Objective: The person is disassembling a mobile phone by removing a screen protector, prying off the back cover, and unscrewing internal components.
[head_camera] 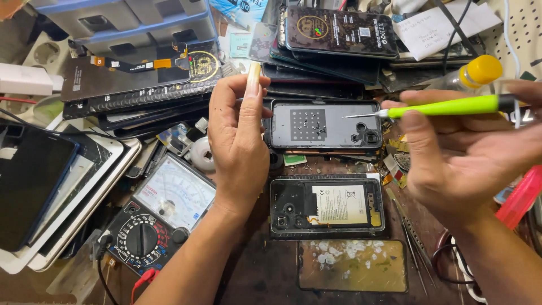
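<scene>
Fingers of your right hand clamp the green screwdriver, left hand pinches a pale stick; keep the tip steady over the back cover.

The 2 hands, left hand and right hand, are bare, with no gloves, rings or watch. Both forearms are bare too, no sleeve reaching into view. Fingernails are short and unpainted.
</scene>
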